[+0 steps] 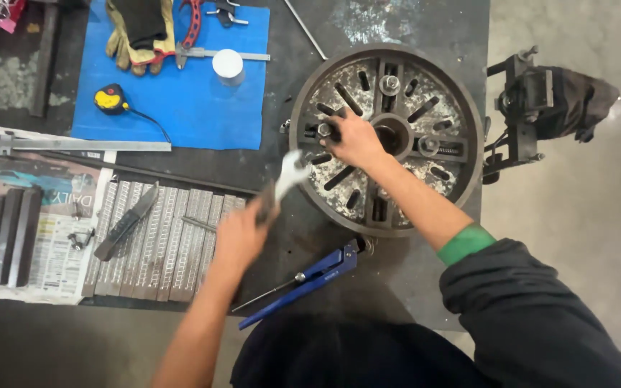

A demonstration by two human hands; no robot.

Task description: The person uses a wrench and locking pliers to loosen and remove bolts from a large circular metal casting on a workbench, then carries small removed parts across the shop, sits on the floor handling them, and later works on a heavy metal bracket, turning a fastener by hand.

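Note:
A round slotted metal faceplate (440, 93) lies flat on the dark workbench. My right hand (353, 140) rests on its left half, fingers closed around a bolt (323, 131) at a slot. My left hand (238, 237) is shut on an open-ended silver spanner (287, 176), held just left of the plate with its jaw pointing toward the plate's rim. Two other bolts (389, 85) stand in the plate's slots near the central hub (397, 134).
A blue-handled tool (310, 276) lies below the plate. Ribbed metal strips (174, 241) with a file (125, 223) sit left, beside dark bars (1, 233) on newspaper. A blue mat (195, 100) holds gloves, calipers, a tape measure (111, 99), a white cylinder. A vise (533, 108) hangs off the right edge.

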